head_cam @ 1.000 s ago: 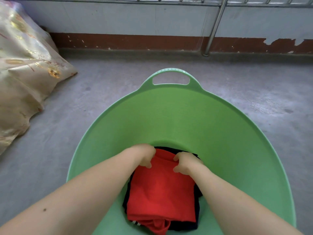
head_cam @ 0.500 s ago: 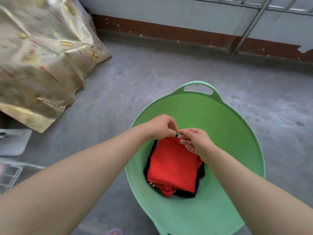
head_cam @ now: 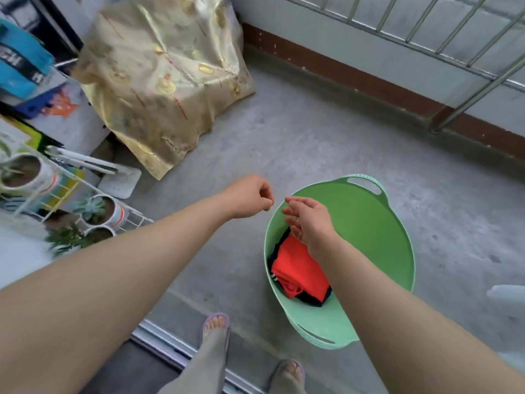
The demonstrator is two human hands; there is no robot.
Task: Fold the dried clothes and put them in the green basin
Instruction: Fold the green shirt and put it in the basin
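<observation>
Head view: a folded red garment [head_cam: 295,265] is contained in the green basin [head_cam: 369,237], laid upon a dark garment [head_cam: 314,301]; the left hand [head_cam: 250,199] is held beside the rim, fingers curled, nothing visibly gripped; the right hand [head_cam: 309,220] is held over the basin, fingers relaxed, empty; the hands are slightly apart.

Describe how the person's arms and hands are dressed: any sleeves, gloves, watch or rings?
Both arms are bare as far as the frame shows, with no sleeves in view. The left hand and right hand wear no gloves, and no watch, bracelet or ring shows. Lower down, light trousers and lilac sandals are worn.
</observation>
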